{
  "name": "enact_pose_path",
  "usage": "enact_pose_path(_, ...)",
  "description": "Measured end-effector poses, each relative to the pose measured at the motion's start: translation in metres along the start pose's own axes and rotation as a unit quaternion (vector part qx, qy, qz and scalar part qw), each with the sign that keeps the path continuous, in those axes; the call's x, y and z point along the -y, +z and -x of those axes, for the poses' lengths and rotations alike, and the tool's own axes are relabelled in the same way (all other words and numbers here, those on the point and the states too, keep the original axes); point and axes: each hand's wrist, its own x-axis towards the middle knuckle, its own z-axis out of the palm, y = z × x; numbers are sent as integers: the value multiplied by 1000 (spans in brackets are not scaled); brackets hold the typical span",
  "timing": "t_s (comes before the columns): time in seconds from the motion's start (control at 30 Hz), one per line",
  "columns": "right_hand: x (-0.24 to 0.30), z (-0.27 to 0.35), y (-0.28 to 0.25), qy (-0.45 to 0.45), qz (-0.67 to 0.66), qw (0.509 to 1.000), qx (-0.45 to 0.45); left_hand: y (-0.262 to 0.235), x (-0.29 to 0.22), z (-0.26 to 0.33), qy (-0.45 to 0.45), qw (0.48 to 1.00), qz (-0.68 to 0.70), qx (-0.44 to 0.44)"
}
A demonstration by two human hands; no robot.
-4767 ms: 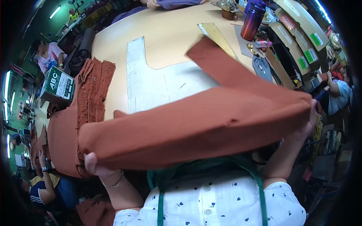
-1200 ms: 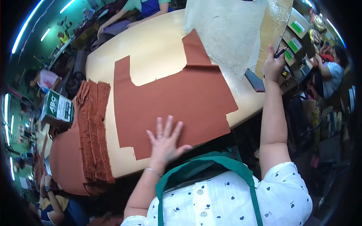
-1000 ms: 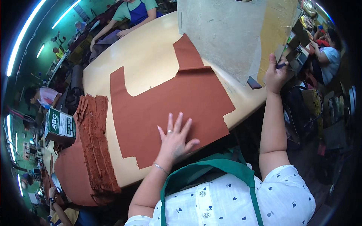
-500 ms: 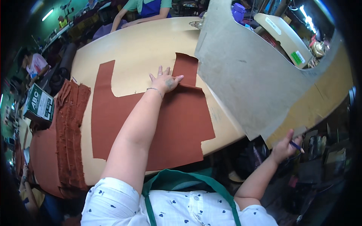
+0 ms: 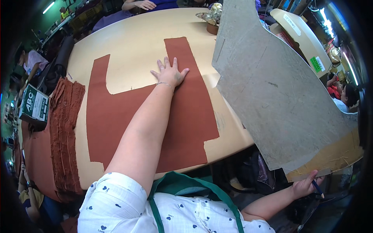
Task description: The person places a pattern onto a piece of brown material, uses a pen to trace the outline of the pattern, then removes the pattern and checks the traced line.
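A U-shaped piece of reddish-brown fabric [image 5: 186, 128] lies flat on the pale table. My left hand [image 5: 170, 74] presses on its right-hand strip, palm down with the fingers spread. Off the table's right side, my right hand [image 5: 306, 187] grips the lower edge of a big grey pattern board [image 5: 260, 81]. A dark blue pencil or pen [image 5: 317, 188] is tucked in the same hand's fingers. The board is tilted up, and its left part overhangs the right of the table. Its lower corner has a brown, worn-looking surface.
Stacked rust-coloured fabric strips [image 5: 67, 132] lie at the table's left, beside a green and white box [image 5: 35, 106]. A small potted ornament [image 5: 211, 19] stands at the far edge. Another person's hand [image 5: 145, 5] is across the table. A cream box [image 5: 301, 39] shows beyond the board.
The fabric's right strip, rumpled and folded before, now lies flat under my left hand. My right hand has moved the board to the right and lower.
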Motion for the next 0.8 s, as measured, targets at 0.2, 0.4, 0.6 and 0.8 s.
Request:
enact_pose_path(0.2, -9, 5, -15, 7, 3, 1000, -2, 6, 19, 48, 307, 943, 74, -100)
enact_pose_path(0.4, -4, 1, -14, 3, 13, 999, -29, -27, 59, 207, 365, 923, -10, 120)
enact_pose_path(0.6, 15, -3, 8, -8, 14, 999, -38, -12, 54, 209, 336, 937, -6, 96)
enact_pose_path(0.8, 38, -2, -1, -16, 51, 998, -34, -4, 53, 209, 325, 943, -11, 75)
